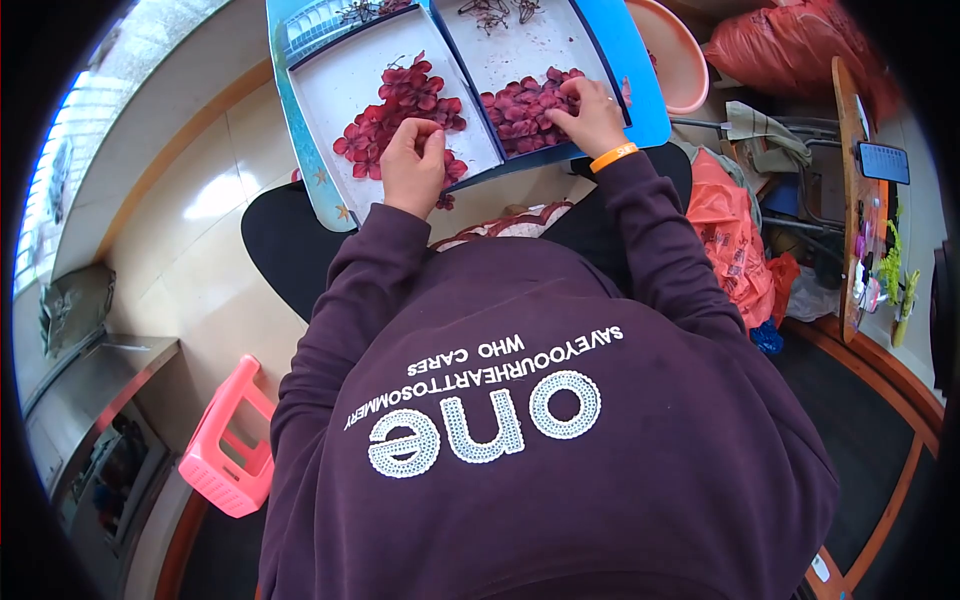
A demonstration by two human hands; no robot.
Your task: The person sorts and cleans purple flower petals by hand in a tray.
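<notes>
Two shallow white-lined box trays stand side by side on a blue table point(653, 112). The left tray point(330, 100) holds a loose spread of dark red artificial flowers point(405, 95), some reaching over its near edge. My left hand point(415, 165) is closed in a pinch over these flowers; whatever is between its fingertips is hidden. In the right tray point(520, 50), red artificial petals point(520, 112) lie heaped along the near side. My right hand point(592, 118), with an orange wristband, has thumb and fingers closed on petals at the right end of that heap.
Thin dark stems point(488, 14) lie at the far end of the right tray. A pale pink basin point(680, 60) stands right of the table, near red plastic bags point(725, 240). On the floor at left is a pink stool point(225, 450). A phone point(883, 162) sits far right.
</notes>
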